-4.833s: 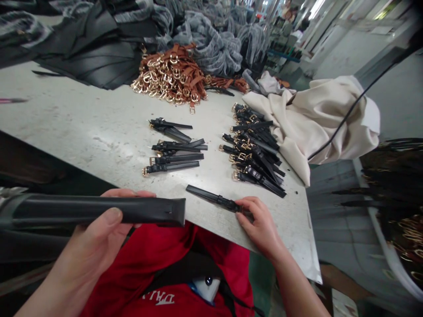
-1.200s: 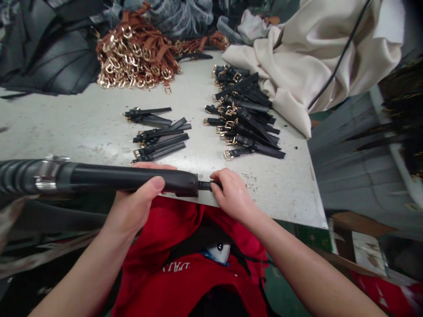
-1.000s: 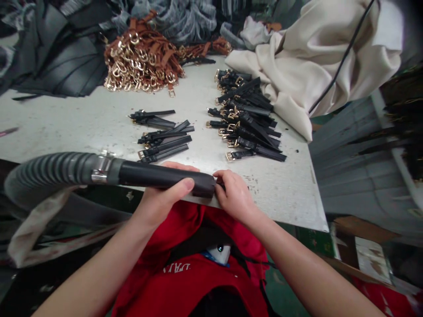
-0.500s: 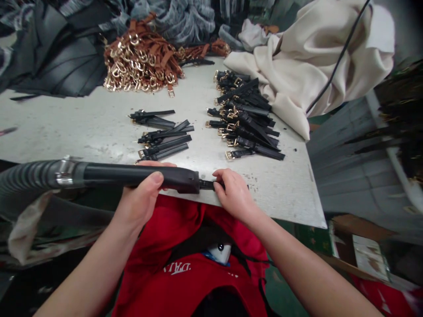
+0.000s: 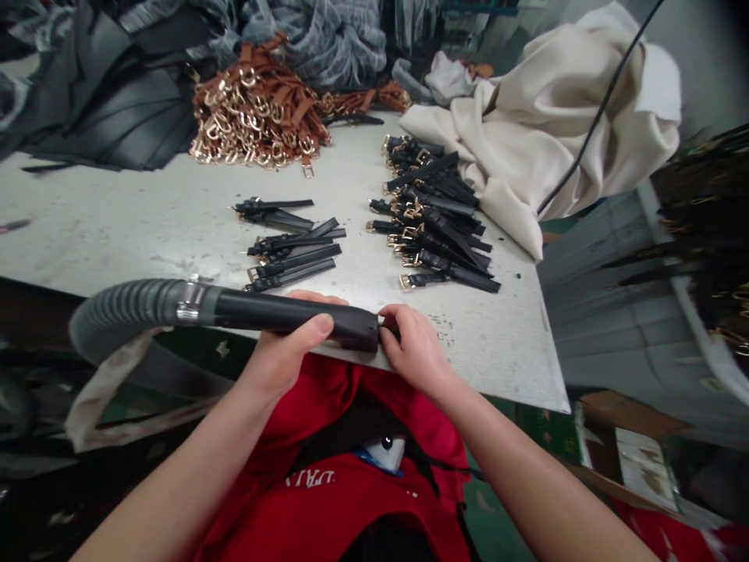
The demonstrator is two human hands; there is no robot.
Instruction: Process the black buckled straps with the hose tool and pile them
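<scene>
My left hand (image 5: 292, 347) is wrapped round a black hot-air nozzle (image 5: 257, 309), thumb on top. A ribbed grey hose (image 5: 140, 300) joins it through a metal clamp (image 5: 192, 298). At the nozzle's mouth my right hand (image 5: 413, 343) is closed with thumb and fingers pinched on a black strap, mostly hidden by the fingers and the nozzle. Beyond my hands lies a small group of black buckle straps (image 5: 298, 257) on the left. A larger pile of black buckle straps (image 5: 433, 211) lies on the right.
Brown straps with gold buckles (image 5: 257, 117) are heaped at the back of the table (image 5: 146, 226). Black sheets (image 5: 111, 101) lie back left. Cream fabric (image 5: 544, 133) hangs over the right edge, crossed by a black cord. An opened carton (image 5: 626, 445) stands below right.
My left hand has brought the nozzle rightward, up to my right fingers. Less of the black strap shows between them now. The hose has followed to the right.
</scene>
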